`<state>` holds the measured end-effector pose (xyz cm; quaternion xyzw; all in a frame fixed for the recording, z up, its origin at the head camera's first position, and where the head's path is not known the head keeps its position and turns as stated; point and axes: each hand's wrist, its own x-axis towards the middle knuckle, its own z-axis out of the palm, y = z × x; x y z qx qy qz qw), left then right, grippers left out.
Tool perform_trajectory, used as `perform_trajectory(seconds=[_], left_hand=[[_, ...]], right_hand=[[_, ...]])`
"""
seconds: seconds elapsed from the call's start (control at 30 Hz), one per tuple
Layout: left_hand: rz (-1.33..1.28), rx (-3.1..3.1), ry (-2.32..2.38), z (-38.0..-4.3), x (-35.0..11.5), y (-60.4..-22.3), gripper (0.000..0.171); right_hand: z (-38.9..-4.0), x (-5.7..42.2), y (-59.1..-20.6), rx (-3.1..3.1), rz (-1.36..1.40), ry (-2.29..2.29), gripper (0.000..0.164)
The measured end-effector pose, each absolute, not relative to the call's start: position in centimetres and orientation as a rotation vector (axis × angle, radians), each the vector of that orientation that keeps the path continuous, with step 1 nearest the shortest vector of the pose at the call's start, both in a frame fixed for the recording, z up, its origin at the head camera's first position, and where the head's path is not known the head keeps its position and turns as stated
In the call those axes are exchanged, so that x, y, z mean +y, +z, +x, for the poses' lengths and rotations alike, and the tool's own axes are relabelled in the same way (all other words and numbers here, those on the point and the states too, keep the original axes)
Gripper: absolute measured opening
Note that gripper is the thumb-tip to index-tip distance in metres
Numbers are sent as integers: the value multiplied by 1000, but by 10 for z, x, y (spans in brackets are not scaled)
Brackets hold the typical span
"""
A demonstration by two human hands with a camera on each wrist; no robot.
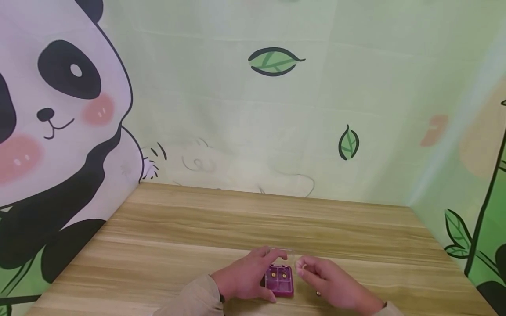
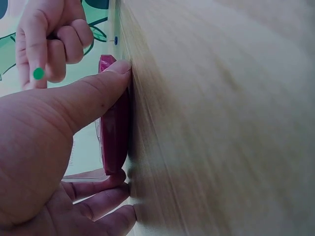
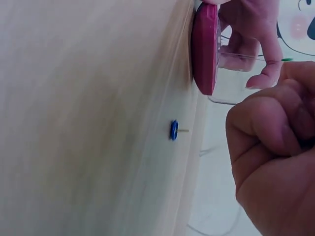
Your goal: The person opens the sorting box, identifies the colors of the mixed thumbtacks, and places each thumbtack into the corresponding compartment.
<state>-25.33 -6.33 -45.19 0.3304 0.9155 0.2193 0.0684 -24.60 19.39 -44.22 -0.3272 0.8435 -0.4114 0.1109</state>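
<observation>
A small magenta compartment box (image 1: 285, 288) with its clear hinged lid (image 1: 287, 251) raised rests on the wooden table. My left hand (image 1: 249, 272) holds it from the left, thumb on the near edge and the other fingers around the far side. Two small gold-coloured pieces (image 1: 279, 275) lie in its far compartments. To the right of the box, my right hand (image 1: 330, 278) pinches a tiny piece with a round green head (image 2: 38, 73), which looks like a thumbtack. Below that hand a blue thumbtack (image 3: 174, 130) lies on the table with its pin pointing up.
The wooden table (image 1: 221, 219) reaches back to a pale green cloth wall (image 1: 221, 109) printed with leaves. A large printed panda (image 1: 71, 114) covers the left side, and more cloth (image 1: 439, 175) stands along the right edge.
</observation>
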Motion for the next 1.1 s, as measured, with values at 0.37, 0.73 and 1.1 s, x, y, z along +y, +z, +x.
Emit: perform_trajectory(seconds=[0.37,0.73,1.1], left_hand=[[1012,2767,661,-254,-64,-452,90],[1009,2773,659,-255,-63,-454,90],[1012,2767,648,-256,-63,-453,91]], right_hand=[[-245,188,-440,2100,-974,-1509,26],[-243,179,-432,1575,-870,-1838,15],[-245,170,-427,1268,-887,-1954,29]])
